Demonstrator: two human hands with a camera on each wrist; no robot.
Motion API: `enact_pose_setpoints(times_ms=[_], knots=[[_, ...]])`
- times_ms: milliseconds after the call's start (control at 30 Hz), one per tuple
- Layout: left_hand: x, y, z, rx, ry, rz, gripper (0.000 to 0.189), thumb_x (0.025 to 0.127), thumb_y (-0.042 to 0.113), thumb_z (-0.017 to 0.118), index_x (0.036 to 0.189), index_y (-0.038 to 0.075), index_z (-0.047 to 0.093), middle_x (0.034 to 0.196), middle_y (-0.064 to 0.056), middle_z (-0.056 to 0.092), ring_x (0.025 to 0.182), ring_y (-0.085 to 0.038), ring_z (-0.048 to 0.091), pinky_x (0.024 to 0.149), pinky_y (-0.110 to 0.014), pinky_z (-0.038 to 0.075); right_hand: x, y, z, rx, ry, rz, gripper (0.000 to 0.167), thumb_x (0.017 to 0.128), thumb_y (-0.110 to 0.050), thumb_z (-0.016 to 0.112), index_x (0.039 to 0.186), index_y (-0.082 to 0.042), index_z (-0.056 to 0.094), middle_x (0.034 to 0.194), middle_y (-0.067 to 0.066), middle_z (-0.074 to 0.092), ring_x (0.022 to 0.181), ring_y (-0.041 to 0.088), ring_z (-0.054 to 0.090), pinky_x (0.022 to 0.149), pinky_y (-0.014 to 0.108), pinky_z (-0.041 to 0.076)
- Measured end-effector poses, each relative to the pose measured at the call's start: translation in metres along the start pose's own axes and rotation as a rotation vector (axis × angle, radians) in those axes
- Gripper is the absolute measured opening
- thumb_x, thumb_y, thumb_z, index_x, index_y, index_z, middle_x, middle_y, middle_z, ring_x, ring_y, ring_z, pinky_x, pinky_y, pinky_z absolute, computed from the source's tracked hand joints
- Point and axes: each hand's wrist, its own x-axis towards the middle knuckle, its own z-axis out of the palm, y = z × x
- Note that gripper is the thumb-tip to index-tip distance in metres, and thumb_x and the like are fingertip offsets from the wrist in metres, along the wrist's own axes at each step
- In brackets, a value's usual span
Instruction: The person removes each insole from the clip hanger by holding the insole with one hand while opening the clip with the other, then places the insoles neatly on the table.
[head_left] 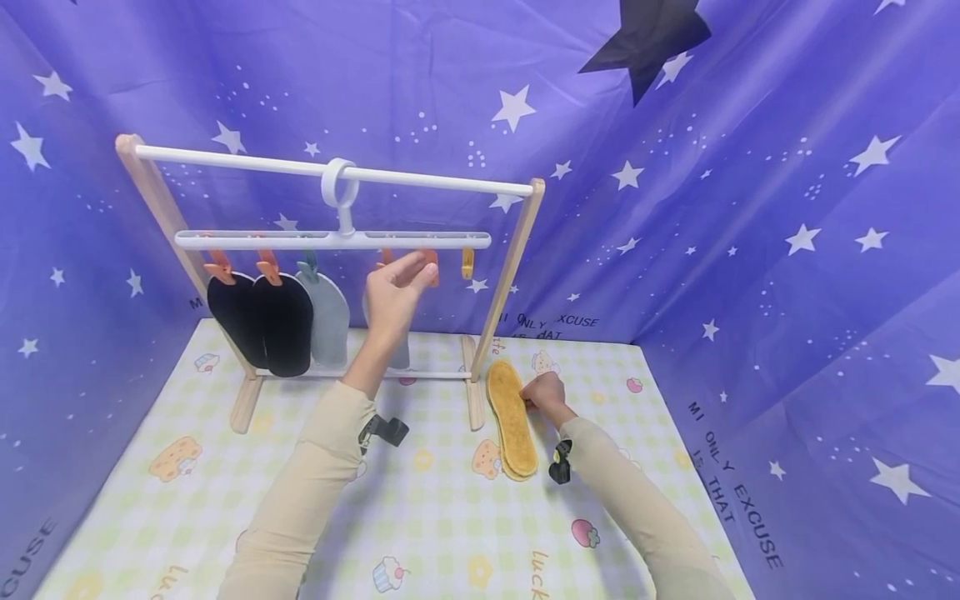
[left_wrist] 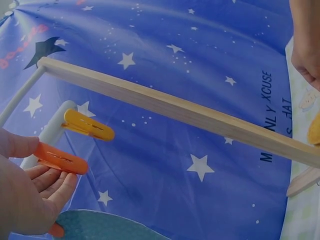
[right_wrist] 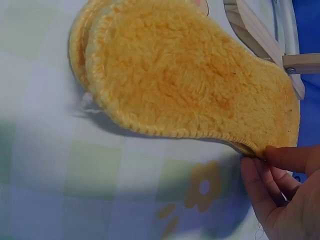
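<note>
My left hand (head_left: 392,302) is up at the white hanger (head_left: 277,241), pinching an orange clip (left_wrist: 64,159) between thumb and fingers. Right of it a yellow clip (left_wrist: 90,126) hangs with nothing in it. A grey insole (head_left: 401,357) hangs partly hidden behind the left hand. On the table, two fluffy yellow insoles (head_left: 512,417) lie stacked beside the rack's right foot. My right hand (right_wrist: 287,187) pinches the edge of the upper one with thumb and fingertips. Two black insoles (head_left: 287,329) and another grey insole (head_left: 330,321) hang from clips on the left.
A wooden rack (head_left: 510,275) with a white top bar (head_left: 442,178) carries the hanger by its hook (head_left: 341,183). It stands on a checked tablecloth (head_left: 427,525). A purple star-patterned curtain (head_left: 735,192) surrounds the table at the back and sides.
</note>
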Motion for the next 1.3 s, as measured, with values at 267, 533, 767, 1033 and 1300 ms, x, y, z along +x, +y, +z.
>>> enact_pose_setpoints(times_ms=[267,533,767,1033,1300], knots=[[-0.001,-0.001,0.001,-0.020,-0.004,-0.004,0.035,0.090,0.010,0.077,0.123,-0.001,0.071,0.121,-0.021,0.072,0.114,-0.032,0.071,0.100,-0.033,0.058,0.000,0.002,-0.001,0.026,0.000,-0.011,0.009,0.075,0.009,0.071,0.082,0.014,0.073,0.063,0.018,0.072,0.047,0.022,0.070,0.051,0.034,0.062],[-0.001,-0.001,0.000,-0.031,-0.011,0.002,0.036,0.090,0.009,0.077,0.124,-0.003,0.071,0.122,-0.021,0.072,0.115,-0.033,0.071,0.100,-0.033,0.057,0.004,0.005,-0.001,0.003,-0.006,-0.014,0.011,0.075,0.008,0.071,0.084,0.014,0.074,0.066,0.019,0.073,0.048,0.022,0.070,0.051,0.034,0.062],[-0.001,0.000,0.001,-0.063,-0.030,0.026,0.036,0.091,0.005,0.075,0.124,-0.007,0.068,0.122,-0.025,0.070,0.116,-0.036,0.070,0.100,-0.033,0.058,0.006,0.001,-0.006,0.013,-0.063,0.023,0.005,0.075,0.008,0.071,0.078,0.011,0.073,0.063,0.019,0.071,0.047,0.020,0.067,0.052,0.036,0.062],[-0.001,0.001,0.001,-0.088,-0.042,0.021,0.038,0.091,0.003,0.073,0.126,-0.009,0.066,0.124,-0.027,0.069,0.117,-0.039,0.069,0.100,-0.034,0.058,-0.006,-0.011,-0.013,-0.091,-0.009,-0.062,0.013,0.075,0.000,0.069,0.083,0.007,0.076,0.070,0.017,0.074,0.054,0.020,0.065,0.053,0.030,0.057],[-0.004,0.002,-0.001,-0.080,-0.052,0.041,0.037,0.092,0.003,0.073,0.126,-0.008,0.066,0.124,-0.028,0.069,0.117,-0.039,0.069,0.099,-0.031,0.058,-0.020,-0.039,-0.018,0.078,-0.032,-0.082,0.019,0.093,-0.007,0.066,0.102,0.007,0.072,0.095,0.021,0.076,0.098,0.044,0.073,0.089,0.052,0.062]])
